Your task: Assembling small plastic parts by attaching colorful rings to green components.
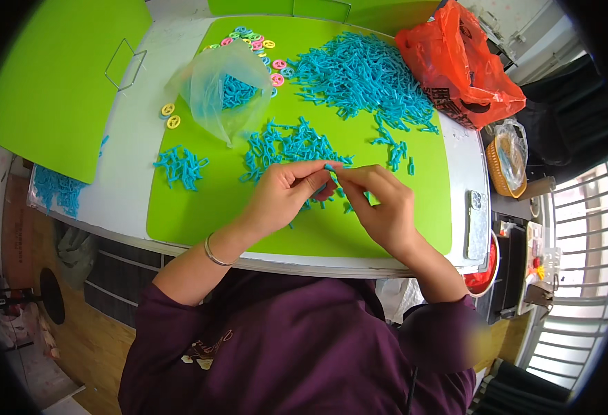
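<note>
My left hand (pixel 281 196) and my right hand (pixel 384 206) meet above the green mat (pixel 200 228), fingertips nearly touching. Both are closed in a pinch on a small blue plastic piece (pixel 329 167), mostly covered by the fingers. Right behind them lies a loose heap of similar blue plastic pieces (pixel 290 144), some reaching under my hands. A smaller cluster of blue pieces (pixel 181 167) rests left of my left hand. Several blue pieces (pixel 395 152) are scattered beyond my right hand.
A large blue pile (pixel 362 76) covers the far right of the mat, against a red plastic bag (pixel 463 66). A translucent bag (pixel 214 111) with blue pieces stands far left, beside colourful plastic rings (pixel 277 80). A phone (pixel 477 225) lies on the right edge.
</note>
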`<state>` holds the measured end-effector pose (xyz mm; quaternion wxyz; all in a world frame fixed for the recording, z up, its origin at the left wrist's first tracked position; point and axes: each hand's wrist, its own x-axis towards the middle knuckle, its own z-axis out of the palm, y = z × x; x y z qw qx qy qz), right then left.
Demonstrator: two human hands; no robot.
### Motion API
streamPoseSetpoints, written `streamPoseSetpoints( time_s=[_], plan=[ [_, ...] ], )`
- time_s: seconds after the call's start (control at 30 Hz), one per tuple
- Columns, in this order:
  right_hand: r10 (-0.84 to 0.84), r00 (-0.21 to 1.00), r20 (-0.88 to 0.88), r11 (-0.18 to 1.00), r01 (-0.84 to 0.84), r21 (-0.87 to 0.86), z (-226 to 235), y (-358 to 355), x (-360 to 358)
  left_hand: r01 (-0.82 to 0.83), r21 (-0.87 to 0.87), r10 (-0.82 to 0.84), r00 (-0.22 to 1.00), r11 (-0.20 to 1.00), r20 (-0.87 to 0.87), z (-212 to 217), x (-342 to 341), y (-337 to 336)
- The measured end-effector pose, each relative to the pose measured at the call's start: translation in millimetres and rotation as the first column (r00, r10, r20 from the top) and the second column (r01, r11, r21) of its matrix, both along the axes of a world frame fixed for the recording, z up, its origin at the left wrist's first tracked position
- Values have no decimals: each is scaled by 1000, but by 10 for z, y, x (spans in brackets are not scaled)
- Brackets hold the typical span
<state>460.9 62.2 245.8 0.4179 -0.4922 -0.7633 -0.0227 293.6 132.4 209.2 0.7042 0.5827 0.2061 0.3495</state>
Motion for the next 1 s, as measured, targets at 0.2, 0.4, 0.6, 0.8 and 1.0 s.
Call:
streamPoseSetpoints(
  time_s=[0.2, 0.4, 0.6, 0.8, 1.0],
  plan=[
    [-546, 63, -835, 550, -725, -415, -66, 92, 195, 68, -44, -70, 997, 997, -43, 63, -5, -45],
    [36, 999, -2, 999, -36, -7, -221, 16, 52, 60, -91, -68, 993, 994, -93, 32, 36, -63],
    [-109, 848, -518, 873, -168, -459, -58, 206, -6, -144, -57, 144, 990, 988, -6, 98, -44, 38],
    [-117, 984, 135, 942, 153, -299, -259, 852, 418, -189, -285, 239, 959, 940, 152, 260, -246, 258],
    [8, 993, 120, 860, 54, -508, -259, 963, 415, -209, -300, 280, 934, 931, 221, 216, -297, 342]
  ],
)
